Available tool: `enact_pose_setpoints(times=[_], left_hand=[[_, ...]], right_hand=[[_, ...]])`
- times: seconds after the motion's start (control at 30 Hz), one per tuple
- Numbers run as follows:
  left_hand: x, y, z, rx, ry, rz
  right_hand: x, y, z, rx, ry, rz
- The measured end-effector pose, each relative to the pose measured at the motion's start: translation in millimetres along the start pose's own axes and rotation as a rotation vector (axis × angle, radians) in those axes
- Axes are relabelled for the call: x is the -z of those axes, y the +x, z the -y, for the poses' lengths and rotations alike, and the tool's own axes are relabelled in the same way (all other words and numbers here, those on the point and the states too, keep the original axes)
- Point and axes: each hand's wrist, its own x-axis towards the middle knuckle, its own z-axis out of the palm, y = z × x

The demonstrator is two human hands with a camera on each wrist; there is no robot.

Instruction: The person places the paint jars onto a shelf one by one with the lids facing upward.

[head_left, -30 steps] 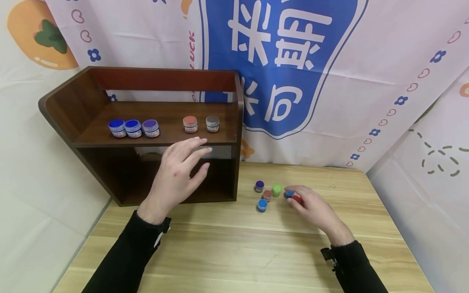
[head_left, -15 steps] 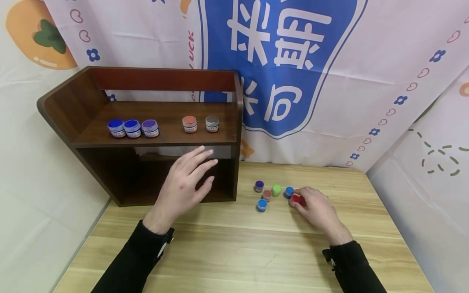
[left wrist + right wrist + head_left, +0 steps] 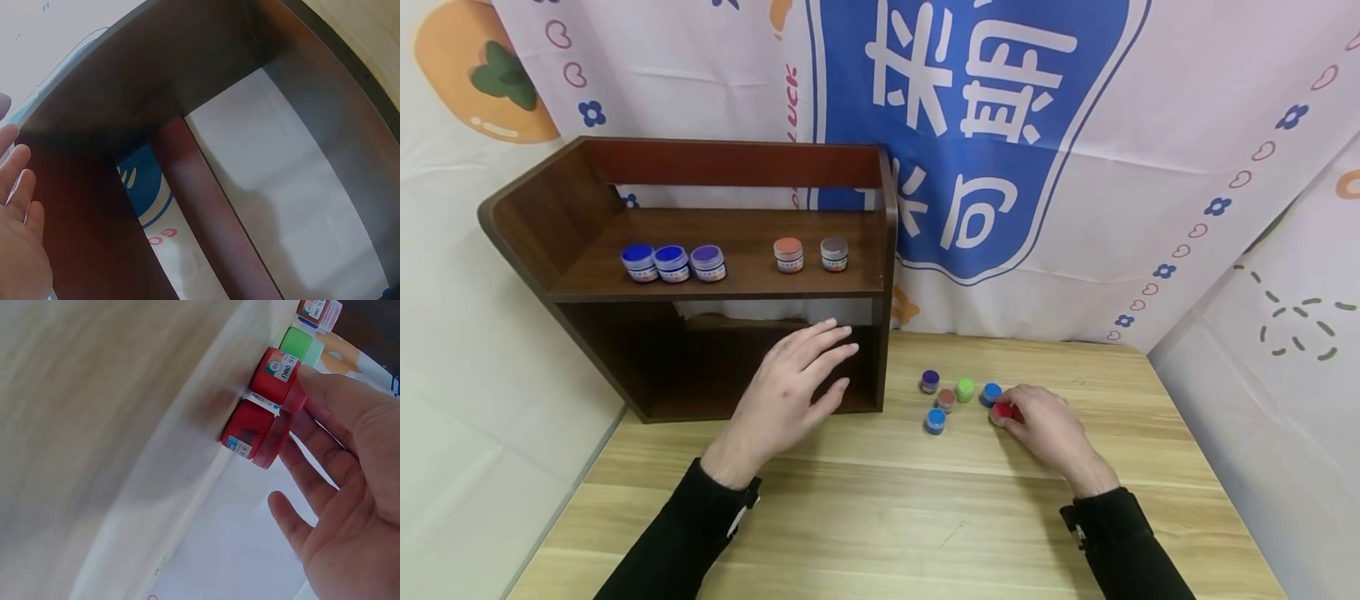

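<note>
My right hand (image 3: 1048, 425) is over the table with thumb and fingertips pinching a small red paint jar (image 3: 1001, 413). In the right wrist view, the thumb (image 3: 340, 403) lies against the lid of this labelled red paint jar (image 3: 275, 372), while a second red jar (image 3: 247, 430) sits right beside it near the other fingers. In the head view the hand mostly hides that second jar. A blue jar (image 3: 992, 393) stands just behind the pinched one. My left hand (image 3: 786, 396), holding nothing, hovers with spread fingers before the shelf's lower compartment; its fingers (image 3: 19, 187) show in the left wrist view.
Left of the right hand stand green (image 3: 965, 390), brown (image 3: 946, 401), purple (image 3: 930, 381) and blue (image 3: 936, 421) jars. The dark brown shelf (image 3: 748, 221) bears several blue and purple jars (image 3: 672, 263), an orange-red jar (image 3: 788, 255) and a grey jar (image 3: 834, 253). A printed cloth (image 3: 1150, 125) hangs behind.
My left hand has moved down and right from the shelf's upper edge. My right fingers have left the blue jar, and the red jar has shifted slightly left since half a second ago.
</note>
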Motion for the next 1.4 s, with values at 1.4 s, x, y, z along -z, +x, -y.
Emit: enact_pose_setpoints(times=[1.4], left_hand=[[-33.4, -0.5, -35.0, -0.069, -0.055, 0.151]], right_hand=[[53.8, -5, 56, 0.149, 0.618, 0.086]])
